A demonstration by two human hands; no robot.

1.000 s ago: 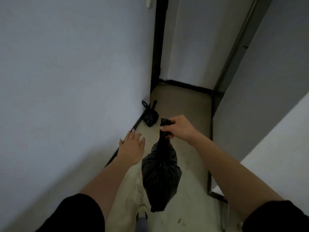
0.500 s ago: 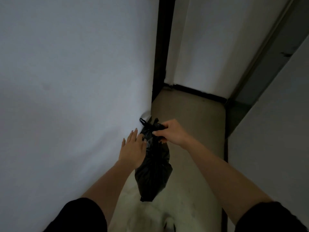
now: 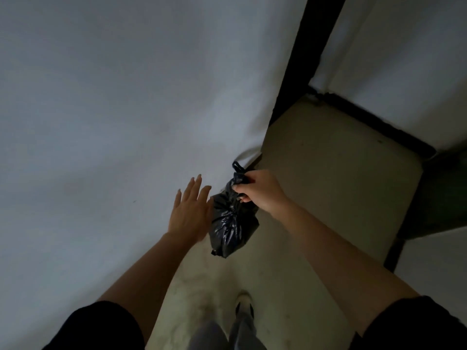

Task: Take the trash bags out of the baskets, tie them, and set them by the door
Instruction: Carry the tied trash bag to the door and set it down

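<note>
Right hand (image 3: 255,190): curled round the gathered top of the bag, with thumb and fingers closed on the plastic. The forearm comes in from the lower right.
Left hand (image 3: 190,213): flat and holding nothing, the fingers straight and a little apart, the back of the hand toward the camera. Its thumb side is just beside the left flank of the bag, and perhaps touches it; the light is too dim to be sure.
Bag (image 3: 232,221): black, shiny and crumpled, small and full. It hangs below the right hand, over the left edge of the floor and close to the wall.
Loop (image 3: 237,166): a thin black plastic loop shows just above the right hand, at the foot of the wall.
Floor (image 3: 328,178): a narrow beige strip, with paler stains toward its near edge.
Wall (image 3: 101,97): plain and grey-white, running along the left edge of the floor.
Frame (image 3: 298,59): a black upright strip at the far left corner of the floor.
Skirting (image 3: 366,117): a black band along the far edge of the floor, under a white panel (image 3: 391,46).
Shoe (image 3: 243,303): a pale toe on the floor near its near edge, below grey trousers (image 3: 214,334).
Sleeves (image 3: 96,327): black, on both upper arms.
</note>
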